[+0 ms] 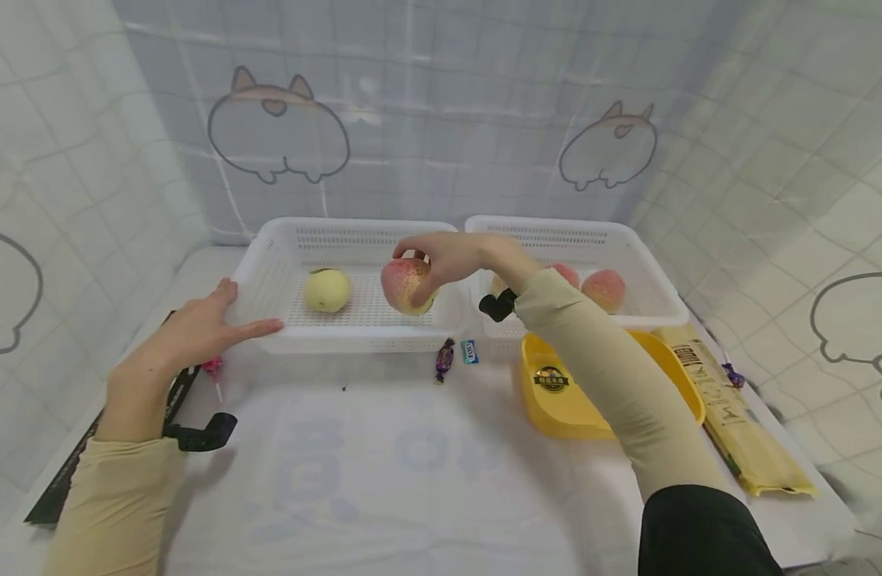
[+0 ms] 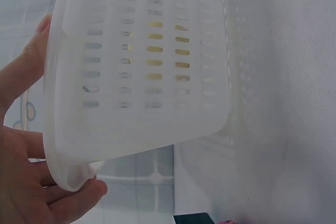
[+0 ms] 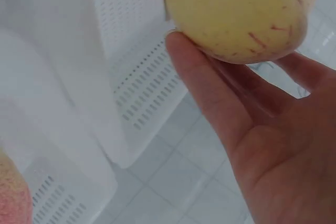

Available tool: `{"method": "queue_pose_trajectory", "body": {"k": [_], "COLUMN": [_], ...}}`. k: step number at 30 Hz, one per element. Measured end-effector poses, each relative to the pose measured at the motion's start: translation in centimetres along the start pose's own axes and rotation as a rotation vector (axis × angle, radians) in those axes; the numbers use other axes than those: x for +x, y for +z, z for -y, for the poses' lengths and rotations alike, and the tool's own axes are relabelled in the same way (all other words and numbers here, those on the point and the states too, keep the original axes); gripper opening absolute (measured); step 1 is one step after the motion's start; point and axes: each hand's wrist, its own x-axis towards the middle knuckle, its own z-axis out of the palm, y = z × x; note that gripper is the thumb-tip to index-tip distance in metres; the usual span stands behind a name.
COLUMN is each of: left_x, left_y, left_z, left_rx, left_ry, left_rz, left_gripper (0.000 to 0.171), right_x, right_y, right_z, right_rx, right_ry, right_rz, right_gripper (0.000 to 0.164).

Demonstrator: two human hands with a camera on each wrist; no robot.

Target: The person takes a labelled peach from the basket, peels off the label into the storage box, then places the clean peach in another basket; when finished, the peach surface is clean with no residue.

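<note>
Your right hand (image 1: 450, 256) grips the peach (image 1: 399, 285), opened only to its width, held above the right end of the left basket (image 1: 362, 342) and right of the pale fruit (image 1: 327, 290). Your left hand (image 1: 189, 330), well to the peach's left, holds the basket's near left corner, thumb along the rim, fingers bent round the end. The peach is roundish, with no clear long axis or pointing end; its pinker side faces left.

The right hand (image 1: 450, 258) holds a peach (image 1: 401, 285) over the left basket (image 1: 340, 341); a pale yellow fruit (image 1: 327, 291) lies inside; the left hand (image 1: 187, 326) touches the basket's rim.
</note>
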Motion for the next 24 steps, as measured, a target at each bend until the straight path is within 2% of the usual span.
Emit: {"method": "queue_pose_trajectory", "body": {"k": [6,12,15,20,24], "left_x": [0.1,0.3,0.5,0.6,0.6], "left_y": [0.2,0.3,0.3,0.3,0.2], "left_z": [0.1,0.2,0.2,0.2,0.2], "left_rx": [-0.001,0.014,0.019,0.017,0.010], "left_ry": [-0.002,0.012,0.019,0.012,0.008], "left_rz": [0.003,0.002,-0.001,0.004,0.008], "left_gripper": [0.125,0.122,0.121,0.124,0.124], "right_x": [-1.5,-4.0,-5.3,-7.4,-8.9], "right_y": [0.2,1.2,2.1,4.0,5.8], "right_z": [-0.7,-0.7,-0.8,-1.3,-1.5], "right_rx": [0.051,0.095,0.128,0.221,0.333], "right_ry": [-0.089,-0.148,-0.170,-0.244,-0.252], "right_rz": [-0.056,-0.141,-0.190,-0.233,-0.258], "right_gripper": [0.070,0.070,0.069,0.080,0.076]}}
